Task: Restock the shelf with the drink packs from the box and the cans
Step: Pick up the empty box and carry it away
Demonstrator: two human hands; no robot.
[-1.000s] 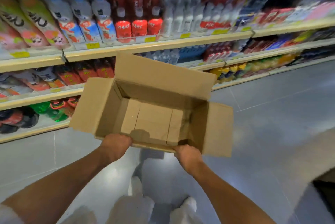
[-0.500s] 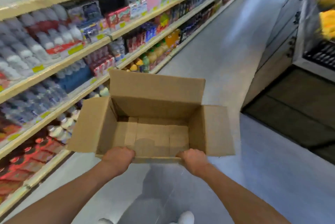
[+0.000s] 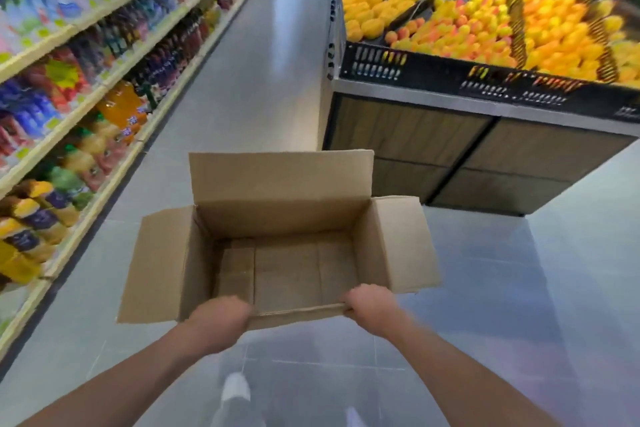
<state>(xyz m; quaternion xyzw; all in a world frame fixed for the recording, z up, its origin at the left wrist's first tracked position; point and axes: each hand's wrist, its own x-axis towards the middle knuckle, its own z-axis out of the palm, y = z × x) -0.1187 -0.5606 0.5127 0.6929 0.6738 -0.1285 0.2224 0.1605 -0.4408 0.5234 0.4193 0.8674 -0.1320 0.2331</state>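
Observation:
An open brown cardboard box (image 3: 284, 264) hangs in front of me above the aisle floor, its flaps spread out and its inside bare. My left hand (image 3: 218, 321) grips the near rim at the left. At the near rim's right end my right hand (image 3: 372, 305) holds on too. The drink shelves (image 3: 86, 94) run along my left, packed with bottles of many colours. No drink packs or cans show inside the box.
A fruit stand (image 3: 485, 136) with black crates of yellow and orange fruit stands ahead on the right, its wooden base close to the box's far corner. The grey tiled aisle (image 3: 263, 56) runs forward between shelves and stand. My feet show below.
My view has swung right, from facing the shelf to looking down the aisle, and the fruit stand has come into sight. The box stays held in both hands.

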